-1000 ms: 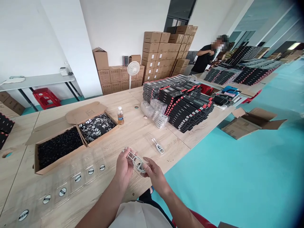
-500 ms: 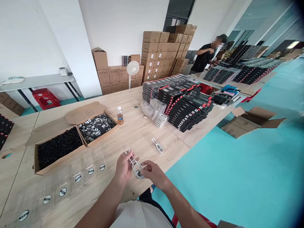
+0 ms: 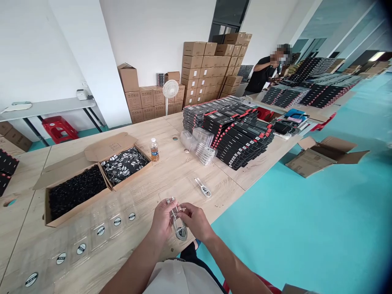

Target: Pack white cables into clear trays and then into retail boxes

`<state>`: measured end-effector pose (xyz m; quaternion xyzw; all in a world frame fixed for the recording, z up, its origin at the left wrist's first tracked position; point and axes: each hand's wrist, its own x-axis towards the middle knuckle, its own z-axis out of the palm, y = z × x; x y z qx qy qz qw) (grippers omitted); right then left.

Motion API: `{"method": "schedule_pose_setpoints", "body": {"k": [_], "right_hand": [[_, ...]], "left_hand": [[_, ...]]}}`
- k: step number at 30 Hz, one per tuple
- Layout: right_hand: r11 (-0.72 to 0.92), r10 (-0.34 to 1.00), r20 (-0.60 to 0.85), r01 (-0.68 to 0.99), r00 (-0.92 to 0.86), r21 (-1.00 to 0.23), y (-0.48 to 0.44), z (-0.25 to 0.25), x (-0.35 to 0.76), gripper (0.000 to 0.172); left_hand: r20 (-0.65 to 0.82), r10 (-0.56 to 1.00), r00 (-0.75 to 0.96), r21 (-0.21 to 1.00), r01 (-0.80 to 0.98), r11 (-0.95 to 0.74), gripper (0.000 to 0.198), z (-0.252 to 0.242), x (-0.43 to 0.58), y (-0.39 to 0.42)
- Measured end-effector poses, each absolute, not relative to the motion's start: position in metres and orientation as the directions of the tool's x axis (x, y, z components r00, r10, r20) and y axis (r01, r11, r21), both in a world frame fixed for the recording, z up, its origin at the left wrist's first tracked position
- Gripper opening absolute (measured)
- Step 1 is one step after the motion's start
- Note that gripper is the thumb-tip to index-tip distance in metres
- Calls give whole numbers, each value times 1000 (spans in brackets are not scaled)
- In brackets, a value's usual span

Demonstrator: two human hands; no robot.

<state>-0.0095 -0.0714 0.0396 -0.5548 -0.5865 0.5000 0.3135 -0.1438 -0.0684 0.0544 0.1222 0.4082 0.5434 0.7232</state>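
Note:
Between my hands is a coiled white cable (image 3: 181, 234), its plug ends upward and its loop hanging down. My left hand (image 3: 163, 216) is closed on it near the plugs, thumb on top. The fingers of my right hand (image 3: 196, 220) pinch the cable's upper right side. A round black-and-white sticker shows inside the loop, and clear plastic seems to lie around it; how the two join is hard to see. Just beyond my hands, a second bundled white cable (image 3: 203, 188) lies on the wooden table (image 3: 159, 179).
Clear plastic sleeves with round stickers (image 3: 101, 230) lie in a row at left. Behind them are a carton of small black parts (image 3: 78, 192), a carton of black-and-white packets (image 3: 125, 166) and a bottle (image 3: 154, 150). Black packages (image 3: 241, 143) are stacked at right. A person (image 3: 260, 75) stands far back.
The cable has shifted slightly down and turned more upright. My right hand has moved up along it, closer to the plug ends and my left hand.

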Motion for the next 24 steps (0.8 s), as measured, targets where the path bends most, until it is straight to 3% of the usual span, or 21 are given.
{"method": "schedule_pose_setpoints", "body": {"k": [3,9,24], "right_hand": [[-202,945,-260,269,-199,-942,-74,35,-9,30],[-343,881,-360,111,-307,-933,-83,37,-5,76],[-335,926,-340,57,-162,-941,-91,56,-8,73]], "left_hand": [[-482,870,105,599,-685,414,28,52,-147,-67],[-507,856,104,595,-676,435,27,52,-150,-62],[-395,871,292,520,-711,474,23,50,-157,-62]]}}
